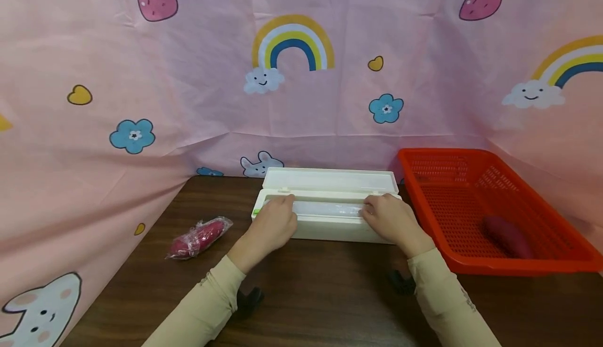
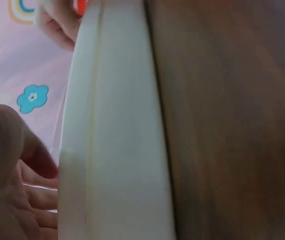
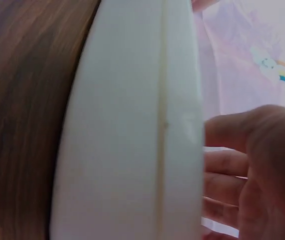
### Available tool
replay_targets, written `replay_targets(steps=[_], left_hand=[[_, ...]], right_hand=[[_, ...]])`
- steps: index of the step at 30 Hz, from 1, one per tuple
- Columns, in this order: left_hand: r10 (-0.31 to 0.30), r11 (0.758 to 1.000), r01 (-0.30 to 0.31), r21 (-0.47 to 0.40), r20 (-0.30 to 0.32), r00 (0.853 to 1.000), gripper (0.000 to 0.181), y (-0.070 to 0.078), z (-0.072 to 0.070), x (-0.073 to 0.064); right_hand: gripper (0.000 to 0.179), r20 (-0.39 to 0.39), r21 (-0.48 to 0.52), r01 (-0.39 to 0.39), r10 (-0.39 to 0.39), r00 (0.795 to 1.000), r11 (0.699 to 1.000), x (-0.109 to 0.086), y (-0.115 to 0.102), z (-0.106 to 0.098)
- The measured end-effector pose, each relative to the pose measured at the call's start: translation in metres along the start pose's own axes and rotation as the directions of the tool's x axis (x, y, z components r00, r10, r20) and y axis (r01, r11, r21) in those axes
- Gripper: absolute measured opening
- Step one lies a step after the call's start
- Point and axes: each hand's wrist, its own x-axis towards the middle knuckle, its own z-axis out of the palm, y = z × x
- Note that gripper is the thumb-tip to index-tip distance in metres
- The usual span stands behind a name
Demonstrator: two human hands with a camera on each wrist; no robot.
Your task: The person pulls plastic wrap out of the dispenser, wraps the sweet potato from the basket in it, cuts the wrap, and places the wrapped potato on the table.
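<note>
A white cling film box [image 1: 330, 230] lies lengthwise on the table with its lid [image 1: 330, 179] raised at the back. A roll of clear film [image 1: 327, 209] shows inside. My left hand [image 1: 275, 220] reaches over the front wall at the roll's left end. At its right end is my right hand [image 1: 391, 217], its fingers bent down to the film. In both wrist views the box's front wall hides the fingertips, so a pinch on the film cannot be made out. A purplish-red, long vegetable wrapped in clear film [image 1: 199, 238] lies left of the box.
To the right stands a red plastic basket [image 1: 424, 216], holding an unwrapped dark red, long vegetable [image 1: 507, 237]. The dark wooden table [image 1: 320, 294] meets a pink patterned cloth [image 1: 339, 111] behind and at the sides.
</note>
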Motion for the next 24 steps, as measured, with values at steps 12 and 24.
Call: replay_targets(steps=[12,24], left_hand=[[-0.149,0.985,0.157,-0.066,0.109,0.983,0.013,-0.017,-0.011,0.020],[-0.173,0.952,0.226,-0.206,0.247,0.953,0.017,-0.044,-0.024,0.026]], right_hand=[[0.013,0.019,0.096,-0.067,0.065,0.998,0.993,0.003,0.012,-0.008],[0.014,0.023,0.028,-0.128,0.128,0.992,0.991,-0.004,0.015,-0.017]])
